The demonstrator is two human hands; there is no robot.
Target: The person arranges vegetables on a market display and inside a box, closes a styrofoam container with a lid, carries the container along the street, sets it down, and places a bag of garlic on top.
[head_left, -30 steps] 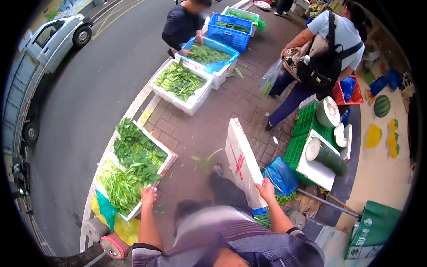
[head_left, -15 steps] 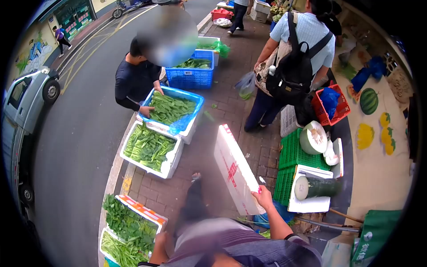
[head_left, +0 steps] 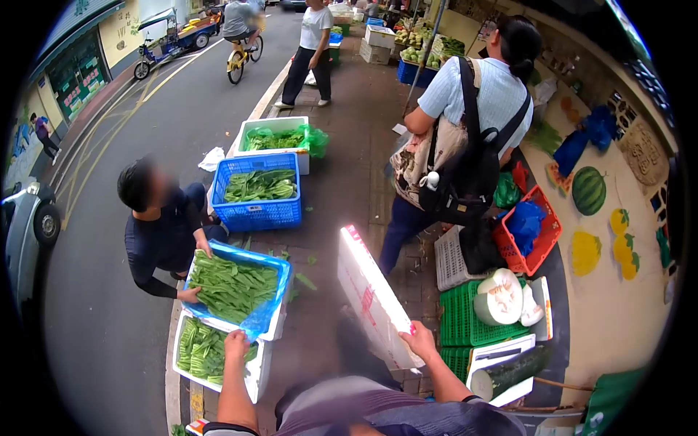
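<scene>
Right hand (head_left: 418, 340) grips white panel (head_left: 369, 296) by edge; brick walkway (head_left: 309, 330) alongside (narrow).

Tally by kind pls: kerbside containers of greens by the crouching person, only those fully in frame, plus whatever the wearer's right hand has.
White foam boxes: 3
Blue plastic crate: 1
White panel in the right hand: 1
Total: 5
</scene>
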